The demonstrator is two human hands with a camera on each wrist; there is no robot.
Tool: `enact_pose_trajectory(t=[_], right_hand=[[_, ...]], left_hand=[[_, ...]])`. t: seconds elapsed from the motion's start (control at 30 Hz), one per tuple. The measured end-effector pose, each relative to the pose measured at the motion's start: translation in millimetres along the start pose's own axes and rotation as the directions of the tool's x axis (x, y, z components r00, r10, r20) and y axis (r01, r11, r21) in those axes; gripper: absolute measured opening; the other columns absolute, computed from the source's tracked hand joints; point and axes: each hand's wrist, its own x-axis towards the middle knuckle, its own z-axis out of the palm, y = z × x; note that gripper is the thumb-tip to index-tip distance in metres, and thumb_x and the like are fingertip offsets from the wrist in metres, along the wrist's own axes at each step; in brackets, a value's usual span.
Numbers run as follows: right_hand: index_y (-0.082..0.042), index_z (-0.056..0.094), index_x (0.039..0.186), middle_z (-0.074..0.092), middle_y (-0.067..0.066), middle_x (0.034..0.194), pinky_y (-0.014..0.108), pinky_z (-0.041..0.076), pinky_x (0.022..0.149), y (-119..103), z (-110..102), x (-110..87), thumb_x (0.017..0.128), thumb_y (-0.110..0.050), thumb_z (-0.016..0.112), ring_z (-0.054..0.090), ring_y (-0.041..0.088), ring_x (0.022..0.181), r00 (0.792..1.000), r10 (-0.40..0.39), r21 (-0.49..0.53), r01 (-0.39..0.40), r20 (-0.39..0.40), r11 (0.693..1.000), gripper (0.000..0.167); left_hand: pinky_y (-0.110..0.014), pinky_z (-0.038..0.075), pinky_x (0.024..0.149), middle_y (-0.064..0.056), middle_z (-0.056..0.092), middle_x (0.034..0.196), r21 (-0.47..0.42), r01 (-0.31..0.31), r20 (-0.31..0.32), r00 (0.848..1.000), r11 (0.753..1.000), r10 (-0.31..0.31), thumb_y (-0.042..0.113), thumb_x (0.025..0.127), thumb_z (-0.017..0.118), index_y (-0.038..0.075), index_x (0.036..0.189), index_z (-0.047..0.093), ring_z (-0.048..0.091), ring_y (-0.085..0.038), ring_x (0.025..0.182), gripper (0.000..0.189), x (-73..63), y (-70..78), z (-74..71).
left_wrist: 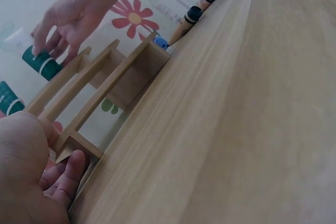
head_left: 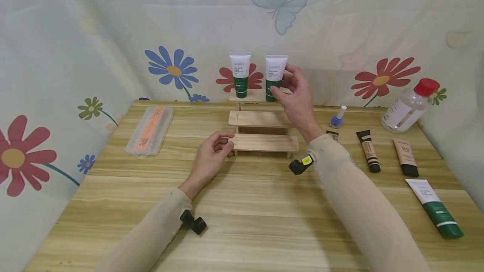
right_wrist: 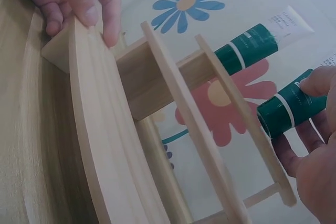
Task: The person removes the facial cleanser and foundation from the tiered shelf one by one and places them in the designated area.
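Observation:
A three-tier wooden display stand point(head_left: 266, 142) stands at the back of the table. My left hand point(head_left: 211, 156) grips the left end of its lowest step, thumb and fingers around the board's end. At the top tier, my right hand point(head_left: 299, 102) pinches a white-and-green squeeze tube point(head_left: 276, 68) between thumb and fingers. That tube is upright, cap down, its cap point(right_wrist: 273, 116) right at the top board's edge in the right wrist view. A matching tube point(head_left: 240, 70) stands cap down on the top tier, to the left of the held one.
On the right lie a larger white-and-green tube point(head_left: 435, 209), a beige tube point(head_left: 405, 157) and a black-and-beige tube point(head_left: 368, 151). A blue nail polish bottle point(head_left: 336, 120) and a red-capped clear bottle point(head_left: 406, 110) stand behind them. A clear plastic case point(head_left: 150, 130) lies at left.

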Motion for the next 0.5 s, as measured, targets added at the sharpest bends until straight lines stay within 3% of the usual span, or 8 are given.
enact_pose_trajectory(t=[0.5], right_hand=[[-0.019, 0.063, 0.153, 0.069, 0.012, 0.141, 0.029, 0.058, 0.099, -25.9, -35.0, -33.1, 0.103, -0.002, 0.078, 0.065, 0.026, 0.118, 0.998, -0.013, 0.036, 0.015, -0.061, 0.999, 0.055]], left_hand=[[-0.036, 0.068, 0.084, -0.015, 0.073, 0.112, 0.014, 0.01, -0.008, 1.0, 1.0, -0.01, 0.019, 0.112, 0.071, 0.014, 0.132, 0.076, 0.077, -0.032, 0.093, 0.022, -0.7, 2.1, 0.4]])
